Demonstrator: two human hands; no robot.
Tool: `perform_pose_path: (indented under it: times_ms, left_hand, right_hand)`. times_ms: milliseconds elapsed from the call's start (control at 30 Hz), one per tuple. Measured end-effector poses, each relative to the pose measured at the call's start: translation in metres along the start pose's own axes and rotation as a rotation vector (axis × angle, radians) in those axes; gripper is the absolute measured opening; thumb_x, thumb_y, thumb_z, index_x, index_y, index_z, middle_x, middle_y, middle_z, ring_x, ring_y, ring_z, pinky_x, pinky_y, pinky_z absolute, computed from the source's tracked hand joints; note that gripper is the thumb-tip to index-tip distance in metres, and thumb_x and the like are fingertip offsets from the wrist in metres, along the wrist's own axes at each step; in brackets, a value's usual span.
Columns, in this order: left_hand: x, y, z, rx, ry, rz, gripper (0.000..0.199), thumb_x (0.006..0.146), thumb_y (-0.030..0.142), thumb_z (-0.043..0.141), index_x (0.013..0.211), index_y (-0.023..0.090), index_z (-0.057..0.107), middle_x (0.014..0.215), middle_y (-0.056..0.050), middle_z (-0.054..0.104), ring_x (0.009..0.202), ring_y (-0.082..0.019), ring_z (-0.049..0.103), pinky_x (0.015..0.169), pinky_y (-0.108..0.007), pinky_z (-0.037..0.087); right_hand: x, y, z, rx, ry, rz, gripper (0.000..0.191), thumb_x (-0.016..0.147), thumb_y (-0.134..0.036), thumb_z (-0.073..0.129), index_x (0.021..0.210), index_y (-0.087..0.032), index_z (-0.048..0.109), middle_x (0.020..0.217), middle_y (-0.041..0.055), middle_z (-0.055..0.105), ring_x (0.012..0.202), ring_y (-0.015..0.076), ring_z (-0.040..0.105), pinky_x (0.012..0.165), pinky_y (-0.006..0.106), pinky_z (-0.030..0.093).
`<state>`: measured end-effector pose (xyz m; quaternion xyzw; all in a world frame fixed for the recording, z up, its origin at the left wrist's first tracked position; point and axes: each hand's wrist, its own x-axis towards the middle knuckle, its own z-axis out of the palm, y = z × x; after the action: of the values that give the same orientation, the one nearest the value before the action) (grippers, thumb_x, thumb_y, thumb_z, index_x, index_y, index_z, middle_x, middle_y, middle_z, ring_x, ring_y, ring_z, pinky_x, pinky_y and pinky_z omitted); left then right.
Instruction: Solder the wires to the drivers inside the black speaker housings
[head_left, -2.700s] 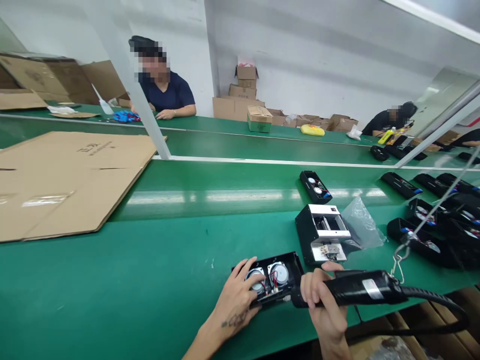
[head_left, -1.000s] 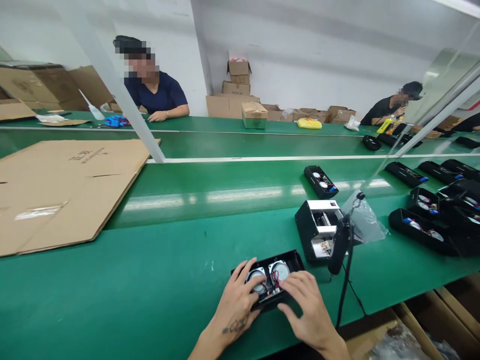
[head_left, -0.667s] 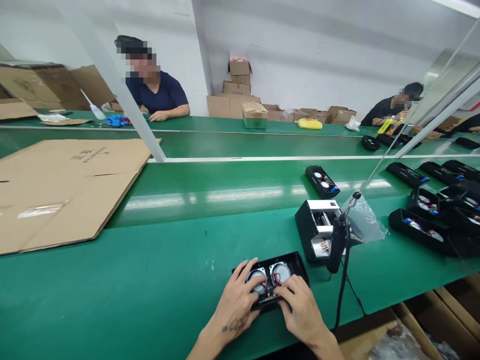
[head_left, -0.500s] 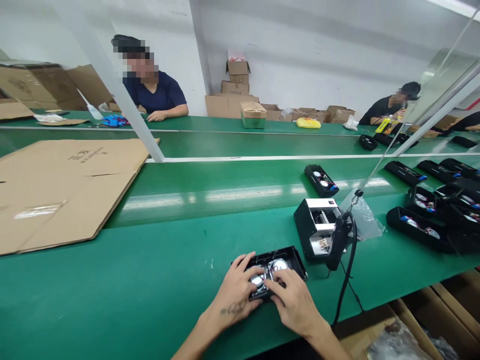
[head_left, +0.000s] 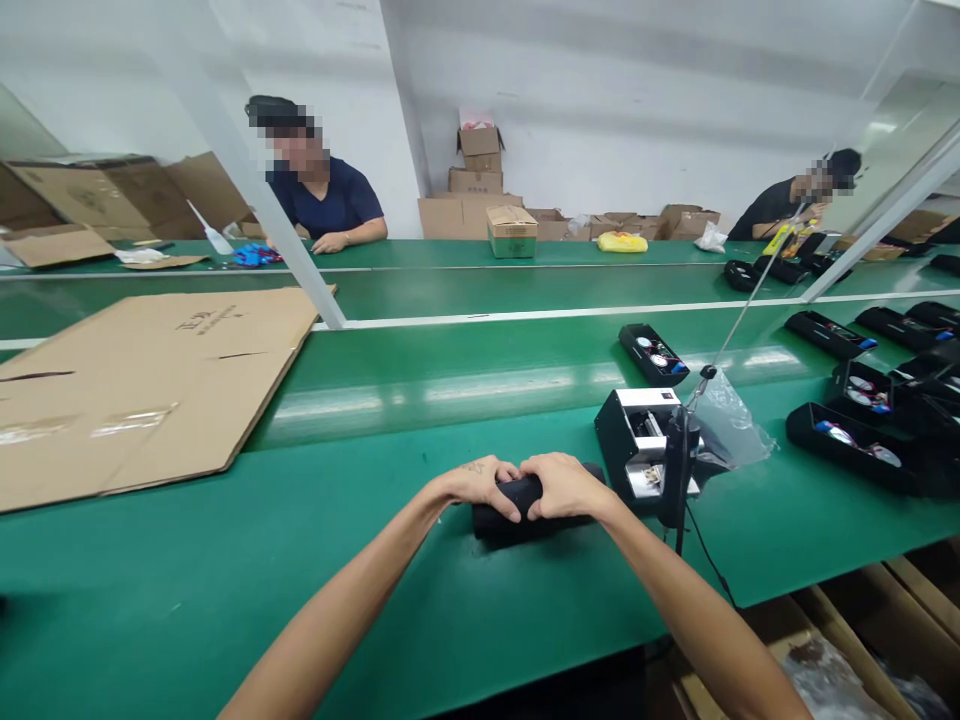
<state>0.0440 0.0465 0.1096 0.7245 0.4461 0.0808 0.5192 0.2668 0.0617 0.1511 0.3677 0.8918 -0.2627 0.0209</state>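
Since half a second ago we are turning the black plastic speaker housing (head_left: 517,510) over, hiding its drivers. Our left hand (head_left: 480,482) and right hand (head_left: 559,484) are clamping its top edge on the green surface (head_left: 300,540). It is looking rigid and light, best gripped by its ends.

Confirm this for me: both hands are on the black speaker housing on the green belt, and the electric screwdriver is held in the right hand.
Not quite. In the head view both hands, left hand and right hand, do rest on the black speaker housing on the green belt. The electric screwdriver is not in the right hand, though: it hangs free on its cord just right of the housing.
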Motion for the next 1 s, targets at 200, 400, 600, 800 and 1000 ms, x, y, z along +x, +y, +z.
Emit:
perform_pose_path:
  times_ms: [200, 400, 600, 800, 1000]
  left_hand:
    - [-0.002, 0.002, 0.002, -0.047, -0.003, -0.004, 0.053, 0.07, 0.065, 0.089, 0.066, 0.019, 0.062, 0.093, -0.001, 0.069, 0.083, -0.018, 0.059, 0.074, -0.031, 0.043]
    - [-0.002, 0.004, 0.007, -0.088, 0.021, -0.035, 0.051, 0.065, 0.064, 0.091, 0.066, 0.019, 0.066, 0.095, -0.001, 0.07, 0.08, -0.016, 0.057, 0.068, -0.029, 0.038]
    - [-0.003, 0.007, 0.007, -0.082, 0.037, -0.044, 0.048, 0.06, 0.064, 0.091, 0.062, 0.02, 0.071, 0.096, 0.002, 0.07, 0.084, -0.017, 0.059, 0.066, -0.028, 0.038]
    - [-0.01, 0.013, 0.016, 0.017, 0.096, -0.003, 0.052, 0.064, 0.067, 0.089, 0.06, 0.019, 0.068, 0.101, 0.003, 0.071, 0.077, -0.013, 0.059, 0.061, -0.026, 0.039]
    - [-0.034, 0.016, 0.065, 0.254, 0.245, 0.109, 0.024, 0.07, 0.039, 0.097, 0.075, 0.023, 0.079, 0.124, -0.003, 0.076, 0.135, -0.038, 0.06, 0.115, -0.048, 0.044]
  right_hand:
    - [0.005, -0.004, -0.003, 0.042, -0.059, 0.016, 0.045, 0.066, -0.038, 0.097, 0.105, -0.026, 0.08, 0.094, 0.0011, 0.08, 0.095, 0.0285, 0.073, 0.07, 0.029, 0.038]
    - [0.006, -0.01, -0.008, 0.071, -0.081, 0.044, 0.034, 0.065, -0.036, 0.099, 0.092, -0.023, 0.083, 0.077, -0.0026, 0.074, 0.083, 0.0227, 0.07, 0.066, 0.027, 0.037]
    - [0.005, -0.013, -0.007, 0.07, -0.074, 0.058, 0.034, 0.064, -0.037, 0.098, 0.09, -0.022, 0.083, 0.077, 0.0008, 0.075, 0.089, 0.0261, 0.071, 0.065, 0.028, 0.038]
    - [-0.007, -0.016, 0.009, 0.054, 0.01, 0.073, 0.03, 0.071, -0.039, 0.092, 0.098, -0.027, 0.087, 0.08, 0.0039, 0.079, 0.085, 0.0296, 0.074, 0.068, 0.032, 0.041]
    - [-0.063, -0.02, 0.05, 0.067, 0.193, -0.072, 0.04, 0.079, -0.016, 0.084, 0.118, -0.026, 0.081, 0.102, 0.0065, 0.08, 0.103, 0.0289, 0.073, 0.095, 0.041, 0.052]
